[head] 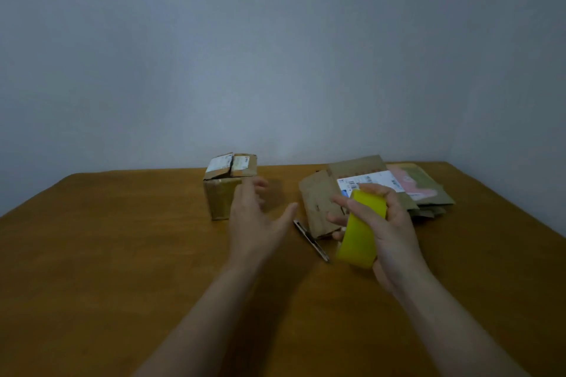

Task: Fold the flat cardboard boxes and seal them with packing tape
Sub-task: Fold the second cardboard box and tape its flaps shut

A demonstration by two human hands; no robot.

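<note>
A small folded cardboard box (225,185) with white labels on its top flaps stands upright near the table's far edge. My left hand (255,220) hovers just right of it, fingers spread and relaxed, holding nothing. My right hand (387,229) grips a yellow roll of packing tape (361,231) above the table, fingers curled over its upper end. A pile of flat cardboard boxes (376,190), one bearing a white shipping label, lies at the far right, partly hidden behind the tape and my right hand.
A utility knife (311,240) lies on the wooden table (122,254) between my hands. A plain grey wall rises right behind the table's far edge. The table's right edge slants down past the cardboard pile.
</note>
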